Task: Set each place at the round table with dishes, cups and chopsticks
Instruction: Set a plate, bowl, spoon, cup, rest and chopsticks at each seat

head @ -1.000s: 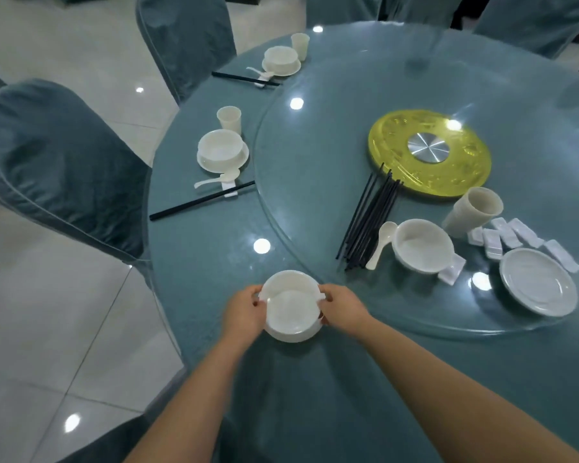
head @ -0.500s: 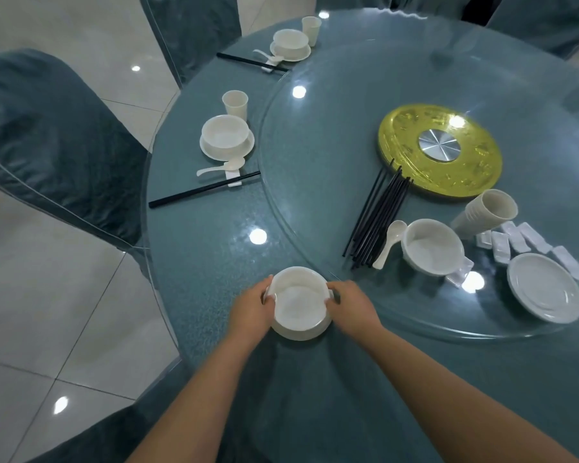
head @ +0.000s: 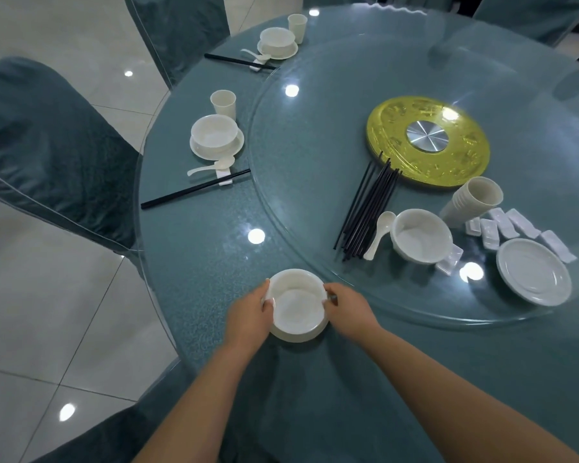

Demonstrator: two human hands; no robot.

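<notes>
A white round bowl on its saucer is being settled at the third place, low in the middle of the frame.

The white round plastic bowl [head: 296, 304] is gripped on opposite sides of its rim, the left hand [head: 248, 317] curled round one side and the right hand [head: 348, 312] round the other, near the edge of the blue-green glass-topped round table [head: 198, 248]. It is judged best lowered level, then released by both hands together, so that bowl and saucer stay centred. The spacing should be matched to the finished setting of white bowl on saucer [head: 216, 137] at upper left. A cup from the stack of white cups [head: 472, 202] and a pair from the bundle of black chopsticks [head: 368, 208], right of centre, are not yet laid.
</notes>
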